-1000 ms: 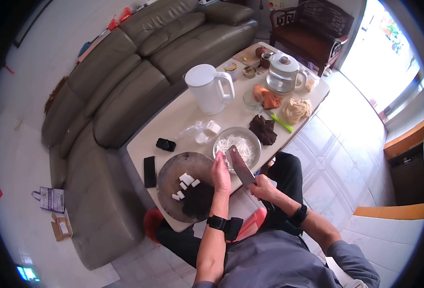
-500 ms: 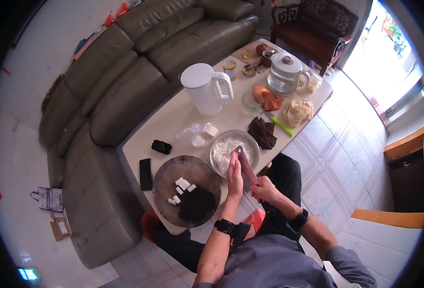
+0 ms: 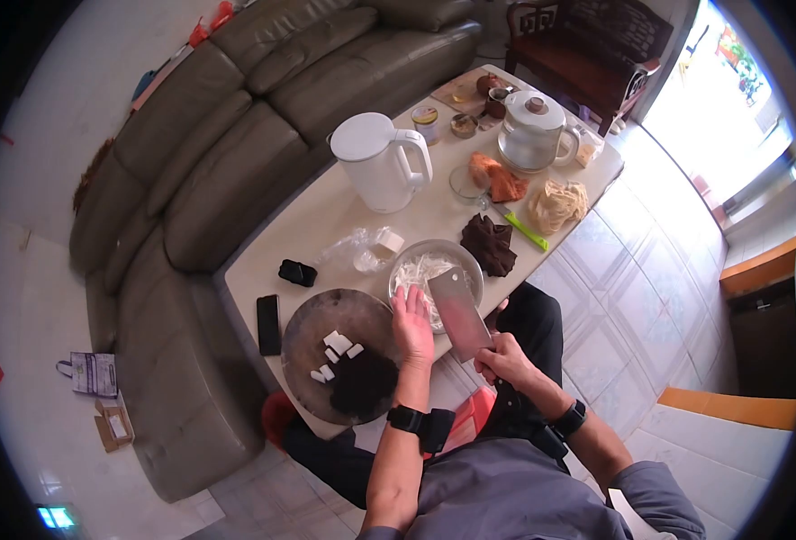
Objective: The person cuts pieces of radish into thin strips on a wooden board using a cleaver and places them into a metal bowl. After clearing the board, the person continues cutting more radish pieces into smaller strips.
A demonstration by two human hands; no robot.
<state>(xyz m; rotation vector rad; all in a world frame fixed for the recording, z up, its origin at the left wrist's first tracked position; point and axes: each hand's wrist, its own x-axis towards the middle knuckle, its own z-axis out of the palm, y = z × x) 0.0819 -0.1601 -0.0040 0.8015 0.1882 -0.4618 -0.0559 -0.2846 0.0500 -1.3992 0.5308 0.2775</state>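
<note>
My right hand (image 3: 508,360) grips the handle of a cleaver (image 3: 459,313), whose broad blade is tilted over the near rim of a metal bowl (image 3: 480,279). White shreds (image 3: 422,267) fill the bowl. At its left near edge my left hand (image 3: 413,322) is open, palm turned up and fingers stretched, apart from the blade. Left of that hand lies a round chopping board (image 3: 312,315) with several white pieces (image 3: 337,343) and a heap of finely cut black stuff (image 3: 364,382) on it.
A white kettle (image 3: 371,166), a glass pot (image 3: 531,144), dark brown cloth-like stuff (image 3: 488,245), a green-handled knife (image 3: 526,230), a pale bundle (image 3: 557,207) and a phone (image 3: 269,325) are on the table. A sofa (image 3: 236,162) runs along its far left side.
My left hand has come away from the cleaver blade and moved left, opening out. The cleaver has turned so its broad face shows. The view has shifted slightly.
</note>
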